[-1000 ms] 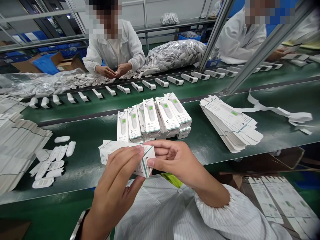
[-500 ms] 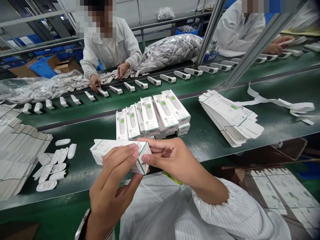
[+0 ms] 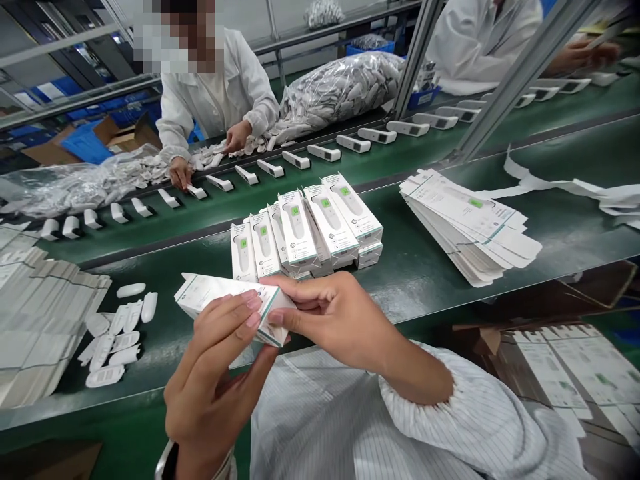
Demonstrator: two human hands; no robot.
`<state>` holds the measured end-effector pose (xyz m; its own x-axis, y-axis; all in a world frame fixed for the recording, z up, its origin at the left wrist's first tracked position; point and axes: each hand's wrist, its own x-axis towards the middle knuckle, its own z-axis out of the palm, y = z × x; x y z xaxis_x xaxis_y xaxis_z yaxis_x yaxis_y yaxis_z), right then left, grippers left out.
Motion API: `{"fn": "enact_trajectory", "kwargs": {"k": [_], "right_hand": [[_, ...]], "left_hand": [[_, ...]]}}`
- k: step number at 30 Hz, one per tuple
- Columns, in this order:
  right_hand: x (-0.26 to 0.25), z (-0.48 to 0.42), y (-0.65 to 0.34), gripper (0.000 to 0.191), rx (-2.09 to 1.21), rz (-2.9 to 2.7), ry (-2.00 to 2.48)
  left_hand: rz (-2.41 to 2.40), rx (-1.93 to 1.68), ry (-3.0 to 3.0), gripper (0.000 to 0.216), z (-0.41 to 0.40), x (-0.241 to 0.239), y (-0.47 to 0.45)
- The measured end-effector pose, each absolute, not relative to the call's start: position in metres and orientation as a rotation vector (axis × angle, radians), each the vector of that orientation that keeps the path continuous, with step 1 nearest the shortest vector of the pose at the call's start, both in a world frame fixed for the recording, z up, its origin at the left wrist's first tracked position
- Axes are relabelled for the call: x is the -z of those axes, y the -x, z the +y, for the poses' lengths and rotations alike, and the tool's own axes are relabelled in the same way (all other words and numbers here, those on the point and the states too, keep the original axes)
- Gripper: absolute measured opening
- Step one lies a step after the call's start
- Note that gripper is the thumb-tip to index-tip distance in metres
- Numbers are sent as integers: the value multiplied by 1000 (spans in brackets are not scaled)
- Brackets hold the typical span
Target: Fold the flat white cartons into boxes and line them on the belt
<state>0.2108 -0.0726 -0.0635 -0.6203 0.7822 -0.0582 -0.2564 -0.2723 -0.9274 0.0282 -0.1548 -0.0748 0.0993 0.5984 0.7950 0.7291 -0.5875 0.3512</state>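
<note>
A white thermometer carton (image 3: 207, 291) lies tilted between my two hands, above the near edge of the green bench. My left hand (image 3: 220, 353) wraps around it, fingers over the top and thumb underneath. With thumb and fingers, my right hand (image 3: 320, 310) grips the carton's right end, where the end face shows closed. Just beyond stands a group of formed cartons (image 3: 300, 227), each printed with a thermometer and a green display. Fingers cover much of the held carton's print.
Flat cartons (image 3: 465, 213) are stacked at right, beside white paper strips (image 3: 565, 183). Another flat stack (image 3: 40, 320) and loose white plastic covers (image 3: 115, 337) are at left. Beyond, a conveyor (image 3: 200, 220) carries a row of thermometers; a co-worker's hands (image 3: 181, 172) touch one.
My hands and the carton have shifted slightly left in view, still in the same grip. The thermometers on the conveyor have moved left. The view has turned a little.
</note>
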Motion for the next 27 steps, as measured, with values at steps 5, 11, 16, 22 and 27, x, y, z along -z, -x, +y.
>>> {"fn": "enact_trajectory", "kwargs": {"k": [5,11,16,22,27], "right_hand": [[69,-71,-204,63,-1902,-1331,705],[62,-70,-206,52,-1897,-1379,684],[62,-73,-195,47,-1727,-1488,786],[59,-71,-204,53,-1861,-1488,683],[53,-76,-260,27,-1618,-1443,785]], "left_hand": [[-1368,1468,2187,80,-152,73,-22],[-1421,1521,2170,78,-152,71,-15],[-1406,1510,2149,80,-150,71,-15],[-1492,1456,2171,81,-153,65,2],[-1485,897,2389,71,-121,48,45]]}}
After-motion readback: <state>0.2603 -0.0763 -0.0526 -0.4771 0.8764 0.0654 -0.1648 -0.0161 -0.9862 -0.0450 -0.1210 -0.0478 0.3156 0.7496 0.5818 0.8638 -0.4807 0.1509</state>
